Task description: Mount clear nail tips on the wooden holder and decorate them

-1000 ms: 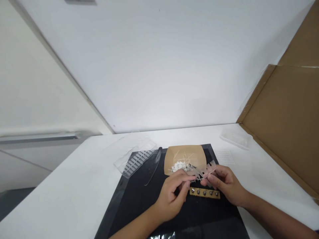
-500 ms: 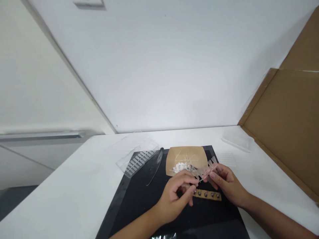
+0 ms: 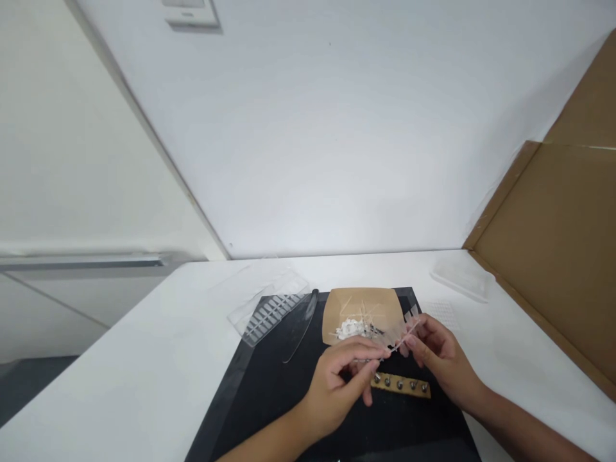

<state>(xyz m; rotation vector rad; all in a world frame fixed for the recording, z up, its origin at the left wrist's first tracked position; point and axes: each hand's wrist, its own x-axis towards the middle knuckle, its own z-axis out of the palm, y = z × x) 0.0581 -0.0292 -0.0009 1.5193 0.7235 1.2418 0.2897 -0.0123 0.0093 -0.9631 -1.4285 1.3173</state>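
Clear comb-like strip point(image 3: 397, 333), held between the two hands toward the far right corner of the black mat point(image 3: 269, 398), should be very light, springy along its length and slick on its flat faces. The safest hold is probably low on the spine, since the thin teeth look likely to bend or snap. The left hand point(image 3: 339, 378) pinches one end and the right hand point(image 3: 443, 356) grips the other, so the fingers of both are closed on the plastic (part of the left end is hidden). Beneath, the white tabletop point(image 3: 120, 385) looks smooth and hard, and the mat on it has a dull, dark face. Over the mat's far left corner lies glassy, thin clear packaging point(image 3: 262, 282). Near the mat's far edge sits a shallow tray point(image 3: 337, 300) of matte brown paperboard, its sides bowed. Toward the tabletop's far right corner is a frosted plastic box point(image 3: 459, 279). Below the hands, a flat tan bar point(image 3: 407, 385) carries shiny round studs. Smallest are the curled white scraps point(image 3: 351, 328) heaped in the tray.
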